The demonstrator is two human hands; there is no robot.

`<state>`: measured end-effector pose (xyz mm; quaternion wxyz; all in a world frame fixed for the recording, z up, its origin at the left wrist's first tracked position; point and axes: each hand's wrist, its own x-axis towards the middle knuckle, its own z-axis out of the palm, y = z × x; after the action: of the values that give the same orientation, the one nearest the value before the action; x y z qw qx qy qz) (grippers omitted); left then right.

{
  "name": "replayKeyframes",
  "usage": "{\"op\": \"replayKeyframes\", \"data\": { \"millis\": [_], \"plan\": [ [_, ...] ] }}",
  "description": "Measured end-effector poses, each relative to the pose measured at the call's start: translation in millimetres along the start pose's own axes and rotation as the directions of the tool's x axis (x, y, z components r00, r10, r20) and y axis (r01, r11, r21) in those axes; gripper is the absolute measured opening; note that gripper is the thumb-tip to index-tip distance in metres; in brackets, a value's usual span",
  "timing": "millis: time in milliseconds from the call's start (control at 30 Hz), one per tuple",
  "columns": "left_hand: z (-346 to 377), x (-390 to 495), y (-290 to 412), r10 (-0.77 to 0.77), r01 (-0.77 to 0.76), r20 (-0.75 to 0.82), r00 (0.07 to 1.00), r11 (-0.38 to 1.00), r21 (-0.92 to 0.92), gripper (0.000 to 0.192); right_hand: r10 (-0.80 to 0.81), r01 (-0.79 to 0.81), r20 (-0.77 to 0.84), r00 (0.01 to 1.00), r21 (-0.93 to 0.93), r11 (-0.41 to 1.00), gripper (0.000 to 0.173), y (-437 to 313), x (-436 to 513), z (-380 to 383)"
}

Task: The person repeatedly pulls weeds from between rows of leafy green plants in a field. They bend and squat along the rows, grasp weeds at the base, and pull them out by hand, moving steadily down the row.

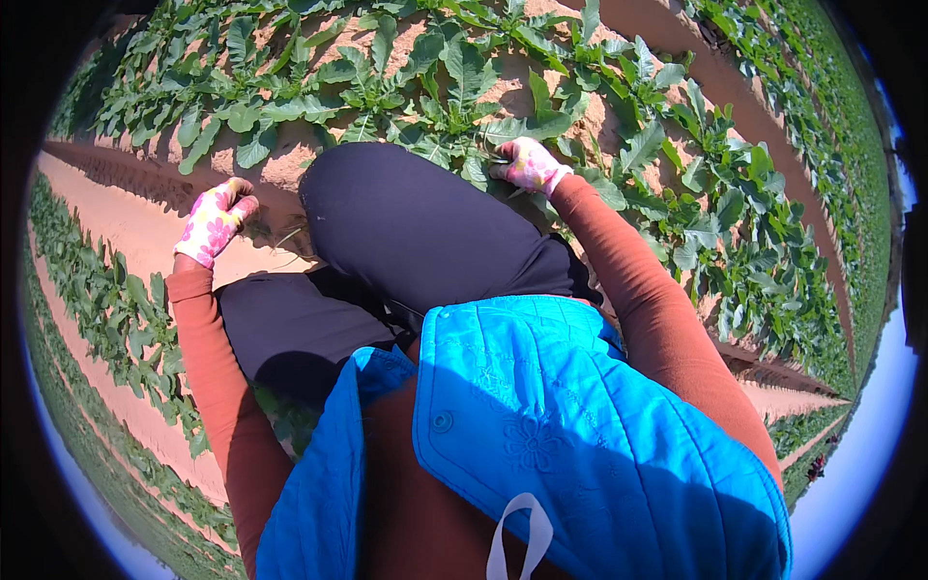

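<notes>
My left hand [217, 220], in a white glove with pink flowers, is held over the furrow beside my bent knee, its fingers curled together; whether anything is between them I cannot tell. Thin pulled stems and grass [286, 238] lie on the soil just right of it. My right hand [529, 165], in a matching glove, reaches among the leafy green crop plants [464, 72] past my knee. Its fingertips close around some thin stems at the base of the leaves, partly hidden by foliage.
Raised beds of lobed-leaf plants run across the field, with bare sandy furrows [130, 210] between them. Another plant row [123, 312] is at the left. My dark-trousered knee [406, 217] rests against the near bed. A small reddish shape [816, 467] shows far off at the right.
</notes>
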<state>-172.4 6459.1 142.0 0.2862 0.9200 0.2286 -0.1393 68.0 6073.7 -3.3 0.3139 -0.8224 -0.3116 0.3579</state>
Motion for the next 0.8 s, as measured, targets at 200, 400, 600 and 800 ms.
{"op": "replayKeyframes", "data": {
  "millis": [200, 400, 600, 800],
  "plan": [
    [1.1, -8.4, -14.4, -0.039, 0.046, 0.061, 0.997, 0.993, -0.106, 0.027, 0.212, -0.230, 0.097, 0.972, 0.258, 0.938, 0.013, -22.1, -98.3, -78.3],
    [6.1, 5.4, -0.9, 0.029, -0.025, 0.056, 0.998, 0.997, -0.079, 0.025, -0.054, -0.044, -0.195, 0.979, -0.464, 0.885, 0.030, 53.3, -156.0, 8.4],
    [9.6, 5.4, -23.3, -0.056, 0.069, 0.092, 0.994, 0.987, -0.145, 0.022, 0.061, -0.061, -0.015, 0.998, -0.394, 0.917, 0.015, 33.6, -126.9, 11.9],
    [12.2, -1.1, -15.7, -0.081, 0.100, 0.103, 0.991, 0.977, -0.190, 0.018, 0.320, -0.181, 0.461, 0.828, -0.321, 0.930, 0.030, 71.4, -219.5, -9.2]
  ]
}}
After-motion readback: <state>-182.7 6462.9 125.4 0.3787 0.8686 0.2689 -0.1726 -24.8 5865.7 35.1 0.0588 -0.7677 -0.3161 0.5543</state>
